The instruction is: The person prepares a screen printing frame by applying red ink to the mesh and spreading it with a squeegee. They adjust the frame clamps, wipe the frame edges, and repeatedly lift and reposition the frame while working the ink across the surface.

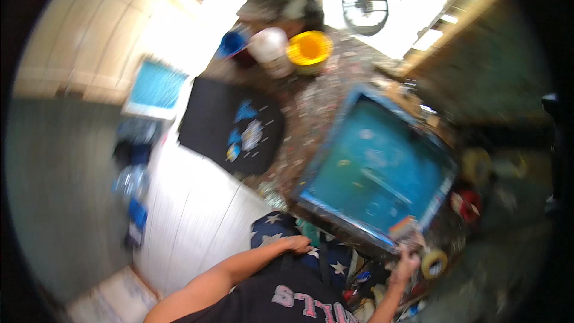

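Observation:
A framed screen [382,173] with blue mesh and a dark, blue-stained rim lies tilted on the right. At its lower right corner is my right hand [406,264], its fingers smeared by motion. Just above the fingers sits a small flat block [403,227] with an orange-brown edge; whether I grip it is too blurred to tell. My left hand [298,243] is at my waist, fingers curled against dark blue cloth with white stars [272,224]. Something green [308,229] shows beside those fingers; what they hold, if anything, is hidden.
Left of the screen, a black fabric piece [230,122] with a blue and white print lies over a white panelled surface [197,203]. Behind are a white bucket [269,48] and a yellow bucket [310,49]. Tape rolls [434,264] and a clear bottle [131,181] flank the area.

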The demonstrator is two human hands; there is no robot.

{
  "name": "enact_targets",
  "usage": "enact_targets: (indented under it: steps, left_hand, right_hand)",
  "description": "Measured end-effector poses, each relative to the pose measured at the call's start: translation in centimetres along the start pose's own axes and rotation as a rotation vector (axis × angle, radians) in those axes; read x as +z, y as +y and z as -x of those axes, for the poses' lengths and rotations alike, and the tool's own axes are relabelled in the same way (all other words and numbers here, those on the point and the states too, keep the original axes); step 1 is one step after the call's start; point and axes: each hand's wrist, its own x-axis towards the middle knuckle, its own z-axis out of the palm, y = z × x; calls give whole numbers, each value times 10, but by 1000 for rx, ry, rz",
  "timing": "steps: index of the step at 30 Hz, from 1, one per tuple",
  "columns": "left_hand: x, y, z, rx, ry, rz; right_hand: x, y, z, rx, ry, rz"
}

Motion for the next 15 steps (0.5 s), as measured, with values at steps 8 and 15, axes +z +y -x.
enact_targets:
  steps: [8,15]
  left_hand:
    - [98,-18,-176,-239,41,-99]
    - [117,-33,-214,-234,187,-59]
  right_hand:
    - [-45,-82,-78,-160,123,402]
    - [10,-73,-79,-360,2,128]
